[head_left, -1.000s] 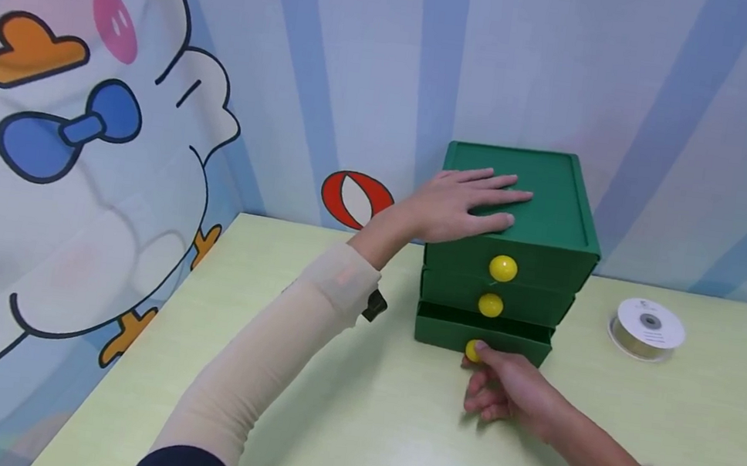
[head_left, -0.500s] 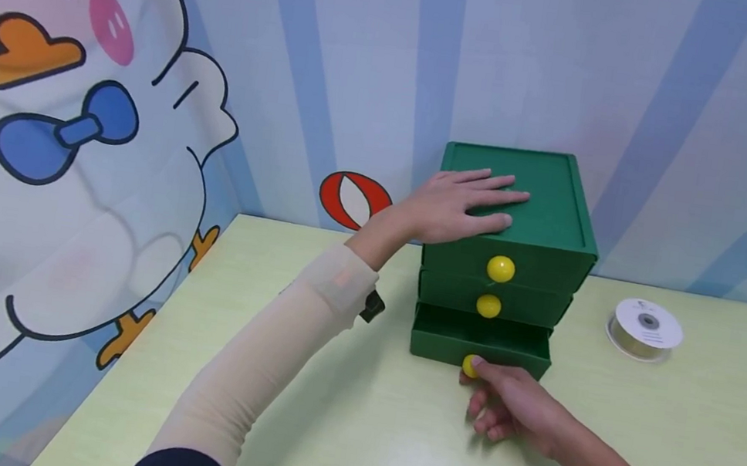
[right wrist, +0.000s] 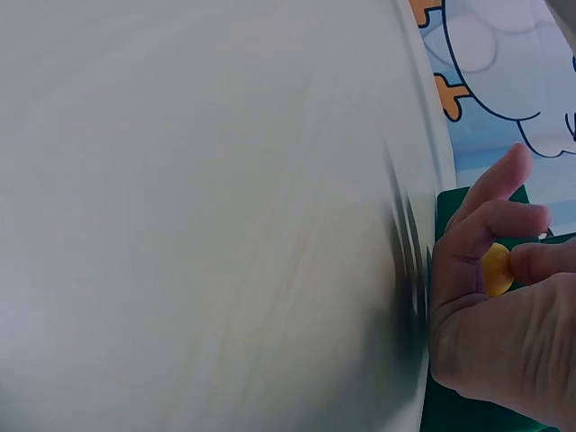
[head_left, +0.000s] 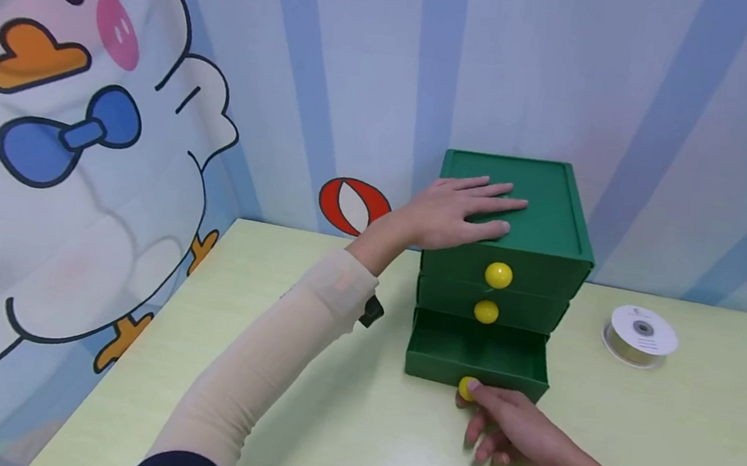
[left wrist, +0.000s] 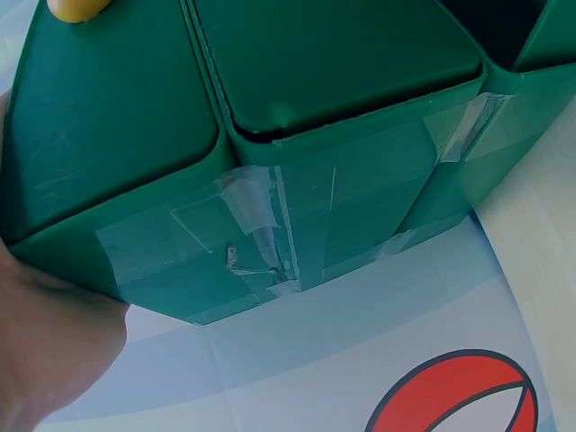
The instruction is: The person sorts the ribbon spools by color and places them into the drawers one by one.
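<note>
A green cabinet (head_left: pixel 551 208) with three stacked drawers stands toward the back of the table, each drawer with a round yellow knob. My left hand (head_left: pixel 456 210) rests with straight, spread fingers on its top. At the front, my right hand (head_left: pixel 520 430) pinches the yellow knob (head_left: pixel 466 388) of the bottom drawer (head_left: pixel 434 366) between thumb and finger, the other fingers loosely bent. That drawer is pulled well out, and its visible inside holds nothing. The upper two drawers are closed. In the right wrist view the knob (right wrist: pixel 497 269) shows between thumb and fingers.
A ribbon spool (head_left: pixel 644 332) with a white label lies to the right of the cabinet on the pale table (head_left: pixel 349 432). Behind runs a striped blue backdrop (head_left: pixel 382 47) printed with a cartoon bird. Clear tape (left wrist: pixel 261 216) joins the cabinet's side panels.
The bottom drawer has slid steadily out toward me, with my right hand drawing back on its knob. My left hand has stayed on the cabinet top.
</note>
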